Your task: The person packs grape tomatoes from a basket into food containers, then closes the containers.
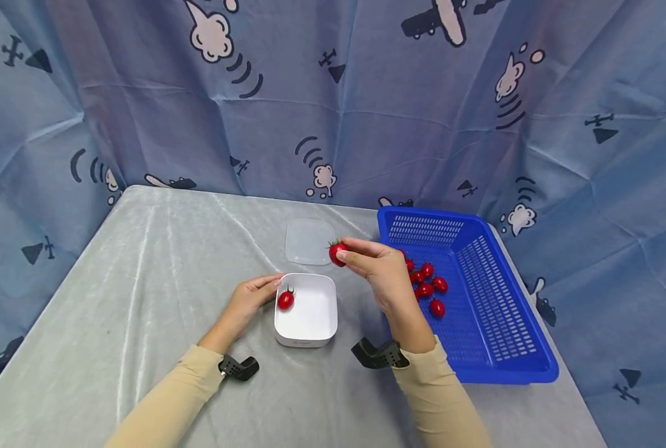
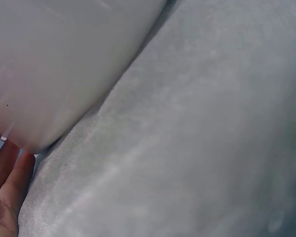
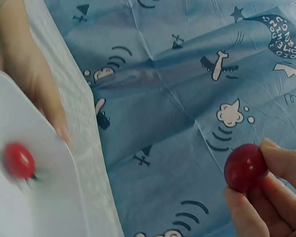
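Between thumb and fingers my right hand (image 1: 385, 274) pinches a red cherry tomato (image 1: 337, 254) with a green stem, raised above the table to the upper right of a white square box (image 1: 310, 314). The same held tomato (image 3: 245, 168) shows large in the right wrist view. One other cherry tomato (image 1: 285, 300) lies inside the box, near its left wall. My left hand (image 1: 250, 303) rests against the box's left side, fingers fairly straight along the wall. In the left wrist view, the left fingertips (image 2: 23, 165) touch the box's lower edge.
A blue plastic basket (image 1: 514, 305) stands at the right of the table, with several cherry tomatoes (image 1: 425, 290) inside. A translucent square lid (image 1: 305, 241) lies behind the box. A patterned blue curtain (image 1: 288, 118) hangs along the table's back and sides.
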### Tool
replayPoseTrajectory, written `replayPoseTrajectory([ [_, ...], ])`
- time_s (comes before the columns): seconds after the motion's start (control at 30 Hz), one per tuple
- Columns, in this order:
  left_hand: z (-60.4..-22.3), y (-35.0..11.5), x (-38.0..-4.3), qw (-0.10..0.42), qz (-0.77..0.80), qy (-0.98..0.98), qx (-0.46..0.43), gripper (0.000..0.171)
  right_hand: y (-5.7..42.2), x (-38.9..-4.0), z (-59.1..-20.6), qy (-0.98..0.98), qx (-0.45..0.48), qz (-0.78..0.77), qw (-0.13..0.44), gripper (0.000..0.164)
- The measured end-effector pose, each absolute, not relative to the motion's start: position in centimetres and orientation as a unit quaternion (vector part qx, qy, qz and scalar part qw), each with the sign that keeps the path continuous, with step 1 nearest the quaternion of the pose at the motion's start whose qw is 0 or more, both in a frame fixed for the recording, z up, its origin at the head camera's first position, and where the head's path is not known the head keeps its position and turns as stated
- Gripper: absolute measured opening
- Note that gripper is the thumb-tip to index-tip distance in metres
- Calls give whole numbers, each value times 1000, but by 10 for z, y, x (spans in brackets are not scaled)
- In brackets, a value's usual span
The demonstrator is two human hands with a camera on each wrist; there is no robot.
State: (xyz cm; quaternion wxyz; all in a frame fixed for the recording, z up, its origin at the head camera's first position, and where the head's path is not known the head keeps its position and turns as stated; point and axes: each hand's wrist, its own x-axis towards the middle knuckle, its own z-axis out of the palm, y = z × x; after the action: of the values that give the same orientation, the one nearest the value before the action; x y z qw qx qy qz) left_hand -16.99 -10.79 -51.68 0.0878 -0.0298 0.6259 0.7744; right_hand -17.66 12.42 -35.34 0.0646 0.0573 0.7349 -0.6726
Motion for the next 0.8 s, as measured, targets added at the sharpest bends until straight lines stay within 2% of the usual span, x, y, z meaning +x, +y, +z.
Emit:
replayPoseTrajectory([
  [0.3, -517, -109, -170, 90, 772, 629, -31, 41, 105, -170, -383, 724, 81, -681, 71, 33],
  [0.8, -516, -109, -170, 90, 764, 639, -27, 41, 88, -164, -435, 733, 95, -671, 50, 29],
])
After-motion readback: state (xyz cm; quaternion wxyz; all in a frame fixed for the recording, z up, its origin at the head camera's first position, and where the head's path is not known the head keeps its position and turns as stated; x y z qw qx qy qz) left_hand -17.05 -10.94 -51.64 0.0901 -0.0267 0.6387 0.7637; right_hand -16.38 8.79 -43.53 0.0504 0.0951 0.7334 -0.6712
